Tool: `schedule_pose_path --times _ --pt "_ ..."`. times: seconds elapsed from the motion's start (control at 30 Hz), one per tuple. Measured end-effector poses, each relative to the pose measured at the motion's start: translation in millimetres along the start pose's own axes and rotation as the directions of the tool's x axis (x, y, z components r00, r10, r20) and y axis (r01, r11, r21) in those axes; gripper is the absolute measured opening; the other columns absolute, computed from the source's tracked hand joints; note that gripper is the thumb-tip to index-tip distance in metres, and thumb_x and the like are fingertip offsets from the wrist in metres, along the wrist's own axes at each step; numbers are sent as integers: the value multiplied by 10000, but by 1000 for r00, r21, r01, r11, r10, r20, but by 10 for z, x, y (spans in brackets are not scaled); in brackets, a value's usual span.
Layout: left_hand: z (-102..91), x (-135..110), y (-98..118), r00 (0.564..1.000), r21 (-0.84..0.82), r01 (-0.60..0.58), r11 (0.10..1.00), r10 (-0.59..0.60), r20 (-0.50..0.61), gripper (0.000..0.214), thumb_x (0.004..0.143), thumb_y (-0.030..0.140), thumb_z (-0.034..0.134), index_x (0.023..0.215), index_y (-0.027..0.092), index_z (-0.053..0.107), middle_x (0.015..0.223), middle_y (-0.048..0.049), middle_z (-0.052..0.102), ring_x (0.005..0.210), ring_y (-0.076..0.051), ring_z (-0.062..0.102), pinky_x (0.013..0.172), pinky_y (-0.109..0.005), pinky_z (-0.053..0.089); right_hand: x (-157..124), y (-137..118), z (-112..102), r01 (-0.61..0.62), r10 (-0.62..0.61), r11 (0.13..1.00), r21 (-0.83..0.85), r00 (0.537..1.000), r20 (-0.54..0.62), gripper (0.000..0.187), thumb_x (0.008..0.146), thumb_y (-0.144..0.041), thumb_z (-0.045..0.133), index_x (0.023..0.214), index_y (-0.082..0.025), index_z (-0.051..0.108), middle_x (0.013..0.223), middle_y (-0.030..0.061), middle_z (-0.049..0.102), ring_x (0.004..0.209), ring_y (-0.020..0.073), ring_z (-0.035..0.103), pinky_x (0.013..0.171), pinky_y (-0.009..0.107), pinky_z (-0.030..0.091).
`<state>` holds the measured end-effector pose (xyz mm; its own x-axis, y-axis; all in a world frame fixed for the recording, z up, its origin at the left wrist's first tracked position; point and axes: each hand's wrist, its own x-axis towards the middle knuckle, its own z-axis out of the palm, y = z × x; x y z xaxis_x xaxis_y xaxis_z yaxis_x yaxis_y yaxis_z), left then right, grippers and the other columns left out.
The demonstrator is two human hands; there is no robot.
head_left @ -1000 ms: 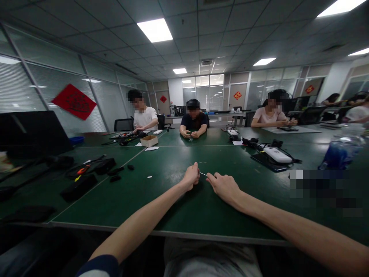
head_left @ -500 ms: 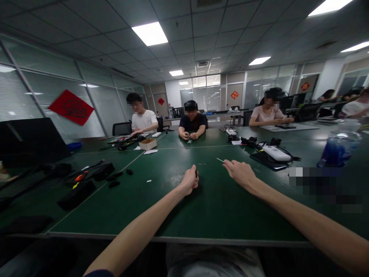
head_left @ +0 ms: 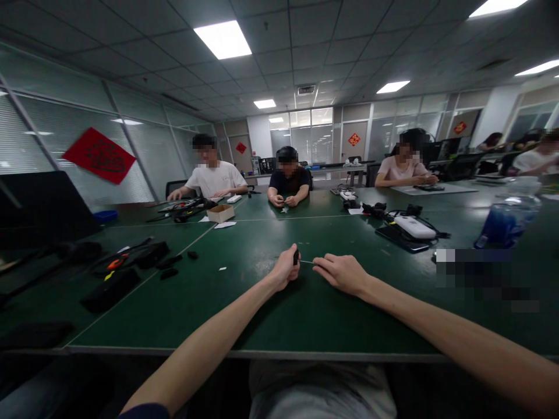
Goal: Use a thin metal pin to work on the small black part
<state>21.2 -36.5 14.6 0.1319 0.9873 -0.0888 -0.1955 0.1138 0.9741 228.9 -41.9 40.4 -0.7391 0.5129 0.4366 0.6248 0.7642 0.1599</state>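
Note:
My left hand (head_left: 285,270) is closed around a small black object (head_left: 296,256), and only its dark edge shows past the thumb. What kind of object it is cannot be made out. Between the fingertips of my right hand (head_left: 343,273) a thin pale stick (head_left: 306,262) is pinched. The stick points left, its far end at or very near the black object; whether the two touch is too small to tell. Both hands are over the middle of the green table (head_left: 332,326).
Black gear (head_left: 111,289) and small black pieces (head_left: 169,273) lie to the left. At the right are a white device (head_left: 414,227) with cables and a clear bottle (head_left: 509,215) of blue liquid. A small open box (head_left: 220,213) stands farther back. Several people sit around the table.
My right hand has moved left with the stick, bringing its tip up to the black object. My left hand stays nearly in place. The view has tilted slightly.

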Motion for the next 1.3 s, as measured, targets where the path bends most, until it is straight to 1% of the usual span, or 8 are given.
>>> schedule_pose_path --times 0.1,0.27,0.47,0.7,0.83,0.97,1.1,1.3 --pt "0 -14 7 1000 10 -5 1000 4 18 477 812 658 360 785 188 438 454 75 238 334 -53 167 364 -175 97 1 17 3 0 0 1000 7 1000 -3 379 967 -423 286 1179 -236 538 894 61 607 701 136 553 573 224 311" --pt "-10 -13 5 1000 21 10 1000 -11 19 490 799 676 369 784 190 434 454 76 239 335 -52 172 366 -173 98 3 -4 8 26 -26 999 23 1000 -3 376 967 -418 288 1182 -242 541 887 56 605 697 131 549 578 224 315" --pt "-7 -9 2 999 27 1 1000 -2 41 495 796 681 367 773 191 426 445 77 231 331 -53 172 368 -167 99 -10 -13 -17 8 -8 999 38 1000 2 388 966 -434 281 1191 -249 537 905 59 604 710 138 557 583 227 324" --pt "14 -31 22 1000 59 -6 998 4 26 513 787 695 369 781 187 438 442 75 239 326 -53 185 364 -178 96 -2 -33 -50 -21 19 998 62 999 38 394 963 -440 287 1196 -245 537 929 69 608 747 150 574 609 228 354" --pt "21 -28 14 1000 77 -8 997 7 7 529 773 711 375 775 186 434 440 78 240 321 -51 183 361 -179 92 -6 -41 -52 -13 9 997 82 999 52 395 958 -432 300 1226 -238 517 952 76 609 785 163 584 652 237 382" --pt "19 -9 -6 999 83 -37 996 38 -12 514 776 705 381 775 192 417 442 84 238 320 -50 170 355 -174 92 -17 -45 -45 -2 -5 990 143 999 43 383 963 -369 310 1265 -208 482 970 84 611 842 171 587 719 253 406" --pt "17 4 -19 998 83 -45 996 47 -33 503 784 698 370 774 196 403 446 81 245 322 -54 178 352 -172 97 -18 -41 -59 51 -62 976 211 997 45 358 956 -353 344 1238 -215 516 953 76 611 832 163 585 732 254 413" --pt "28 -8 -13 999 98 -42 994 43 -8 500 790 691 369 765 193 408 442 78 254 321 -52 177 355 -173 97 -22 -29 -87 46 -52 951 306 999 11 343 943 -339 383 1211 -210 553 912 70 620 821 156 580 753 257 416"
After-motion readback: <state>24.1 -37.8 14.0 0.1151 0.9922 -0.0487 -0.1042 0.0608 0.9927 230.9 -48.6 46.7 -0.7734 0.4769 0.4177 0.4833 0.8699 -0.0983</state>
